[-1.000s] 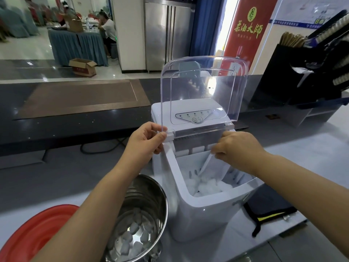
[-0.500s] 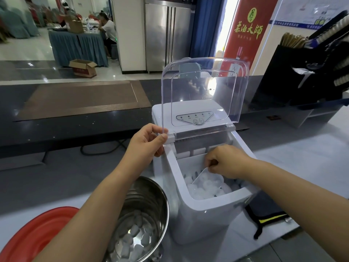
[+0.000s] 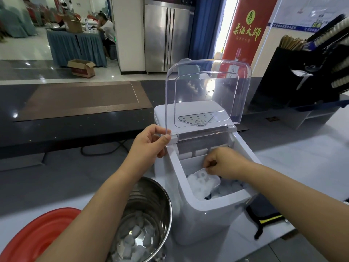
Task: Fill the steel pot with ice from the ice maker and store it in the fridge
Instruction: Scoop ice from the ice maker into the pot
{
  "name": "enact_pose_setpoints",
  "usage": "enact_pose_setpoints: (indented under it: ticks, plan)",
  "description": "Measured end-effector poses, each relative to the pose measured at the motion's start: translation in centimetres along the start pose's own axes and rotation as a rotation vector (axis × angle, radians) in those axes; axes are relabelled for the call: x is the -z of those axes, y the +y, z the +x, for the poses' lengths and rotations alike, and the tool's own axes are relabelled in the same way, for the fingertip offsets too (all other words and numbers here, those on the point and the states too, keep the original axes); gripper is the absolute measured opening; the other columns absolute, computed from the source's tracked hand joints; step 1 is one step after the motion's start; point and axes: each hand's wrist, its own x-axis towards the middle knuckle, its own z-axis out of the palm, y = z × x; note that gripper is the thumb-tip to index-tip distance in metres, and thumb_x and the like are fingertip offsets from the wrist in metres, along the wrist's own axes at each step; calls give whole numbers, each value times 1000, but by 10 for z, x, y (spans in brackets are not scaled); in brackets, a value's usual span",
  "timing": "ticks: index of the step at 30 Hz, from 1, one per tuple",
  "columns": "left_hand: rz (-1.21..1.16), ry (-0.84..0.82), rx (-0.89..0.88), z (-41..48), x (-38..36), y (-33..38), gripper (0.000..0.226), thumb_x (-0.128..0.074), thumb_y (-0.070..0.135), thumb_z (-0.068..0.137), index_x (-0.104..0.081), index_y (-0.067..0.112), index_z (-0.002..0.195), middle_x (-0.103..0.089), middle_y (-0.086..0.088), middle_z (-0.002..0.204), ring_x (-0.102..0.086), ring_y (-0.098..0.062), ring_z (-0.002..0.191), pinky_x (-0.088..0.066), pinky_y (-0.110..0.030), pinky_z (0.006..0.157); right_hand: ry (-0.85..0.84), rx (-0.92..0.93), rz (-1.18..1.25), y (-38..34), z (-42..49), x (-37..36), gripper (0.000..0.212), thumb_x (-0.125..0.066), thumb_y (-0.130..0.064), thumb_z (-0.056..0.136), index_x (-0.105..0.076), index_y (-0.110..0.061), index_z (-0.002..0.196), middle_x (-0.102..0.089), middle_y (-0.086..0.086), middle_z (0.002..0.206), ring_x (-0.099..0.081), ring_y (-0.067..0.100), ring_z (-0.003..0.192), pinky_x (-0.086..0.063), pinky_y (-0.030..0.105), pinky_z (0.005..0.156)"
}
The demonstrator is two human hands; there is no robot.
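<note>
Scooping ice, lid held up.
My left hand pinches the corner of the raised clear lid of the ice maker; my right hand grips a clear scoop heaped with ice inside the bin. The steel pot, partly filled with ice, stands below my left forearm.

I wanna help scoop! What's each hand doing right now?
Left hand: pinches the clear lid.
Right hand: grips the scoop, full of ice.
</note>
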Motion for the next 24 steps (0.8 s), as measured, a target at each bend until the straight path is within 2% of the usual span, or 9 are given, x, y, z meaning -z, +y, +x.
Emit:
enact_pose_setpoints:
  ticks: [4, 7, 10, 15, 20, 24]
  plan:
    - [-14, -6, 5, 1, 1, 0, 8, -59, 14, 91, -62, 13, 98, -56, -5, 65, -51, -13, 56, -50, -28, 59, 8, -42, 84, -2, -1, 0, 14, -65, -14, 81, -75, -21, 86, -62, -14, 76, -59, 9, 75, -45, 19, 67]
    - [-13, -10, 13, 2, 1, 0, 7, -59, 13, 91, -63, 14, 97, -55, -4, 65, -51, -13, 55, -49, -27, 58, 15, -64, 86, 0, -3, 6, 14, -64, -14, 82, -75, -21, 86, -61, -17, 75, -57, 6, 73, -42, 15, 65]
    - [-19, -17, 16, 2, 2, -1, 7, -59, 13, 91, -63, 14, 97, -55, -5, 66, -50, -12, 54, -48, -28, 58, 45, -91, 87, 3, -5, 9, 12, -64, -14, 83, -75, -20, 85, -62, -15, 75, -57, 8, 73, -43, 18, 69]
    - [-2, -18, 23, 1, 3, 1, 8, -59, 16, 91, -63, 15, 99, -56, -4, 67, -51, -9, 54, -51, -29, 62, 106, -132, 185, 3, -10, 13, 14, -64, -9, 83, -70, -20, 77, -60, -14, 67, -52, 5, 65, -37, 11, 57]
    - [12, -18, 33, 0, 3, 4, 9, -59, 17, 92, -63, 15, 99, -58, -7, 72, -52, -10, 56, -53, -29, 63, 139, -189, 272, -1, -17, 15, 14, -65, -9, 83, -69, -21, 77, -62, -13, 67, -52, 0, 59, -38, 5, 49]
    - [14, -26, 40, -1, 4, 5, 9, -59, 17, 91, -63, 16, 99, -57, -8, 72, -51, -11, 57, -52, -25, 60, 172, -248, 339, -1, -22, 14, 27, -69, -7, 80, -64, -27, 63, -60, -18, 55, -51, 1, 54, -40, 11, 53]
